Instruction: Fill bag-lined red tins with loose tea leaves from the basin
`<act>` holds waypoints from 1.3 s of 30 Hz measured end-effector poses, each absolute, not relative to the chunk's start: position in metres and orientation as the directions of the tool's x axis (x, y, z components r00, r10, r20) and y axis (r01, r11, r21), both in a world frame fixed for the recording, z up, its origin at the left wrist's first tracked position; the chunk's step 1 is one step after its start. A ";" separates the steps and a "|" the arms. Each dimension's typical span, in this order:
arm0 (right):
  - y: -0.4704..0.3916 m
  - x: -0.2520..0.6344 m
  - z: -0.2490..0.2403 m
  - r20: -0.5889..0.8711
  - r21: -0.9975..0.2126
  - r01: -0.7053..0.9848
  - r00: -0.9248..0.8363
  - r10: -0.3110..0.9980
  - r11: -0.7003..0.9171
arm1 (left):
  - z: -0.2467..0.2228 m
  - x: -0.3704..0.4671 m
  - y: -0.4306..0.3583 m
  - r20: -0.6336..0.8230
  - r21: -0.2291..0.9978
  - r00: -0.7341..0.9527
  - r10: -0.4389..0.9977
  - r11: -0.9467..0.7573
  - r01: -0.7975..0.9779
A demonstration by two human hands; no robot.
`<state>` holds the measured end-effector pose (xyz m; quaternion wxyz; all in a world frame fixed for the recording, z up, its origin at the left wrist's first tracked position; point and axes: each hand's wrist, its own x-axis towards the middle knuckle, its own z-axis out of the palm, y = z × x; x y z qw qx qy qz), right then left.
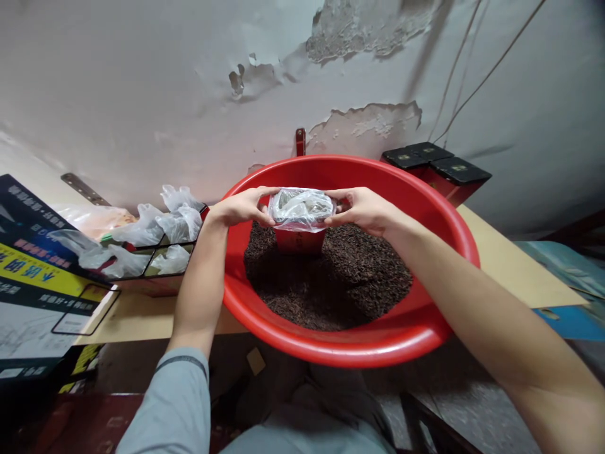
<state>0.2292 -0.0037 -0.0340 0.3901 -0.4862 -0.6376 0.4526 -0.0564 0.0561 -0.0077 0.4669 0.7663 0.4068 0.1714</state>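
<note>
Dim light glints on the held plastic bag (pixel 304 210) and red basin (pixel 420 335), shadow beneath.

Basin (pixel 350 353) on table (pixel 513 271), bags (pixel 146 226) left, tins (pixel 460 169) right.

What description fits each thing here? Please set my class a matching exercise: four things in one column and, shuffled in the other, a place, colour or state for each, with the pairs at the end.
Things
1. Tub
2. Flakes
3. Lidded tins
4. Right hand

Descriptions
A. Black on top, near the wall
B. Gripping one end of a plastic-topped tin
C. Red, wide and open
D. Dark and loose, lying inside a container

Pairs: 1-C, 2-D, 3-A, 4-B
</note>
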 end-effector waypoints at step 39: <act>0.017 0.214 -0.095 0.226 -0.639 0.733 -0.113 0.968 0.234 | -0.051 -0.037 0.057 -0.292 0.865 0.487 0.823 0.010 0.502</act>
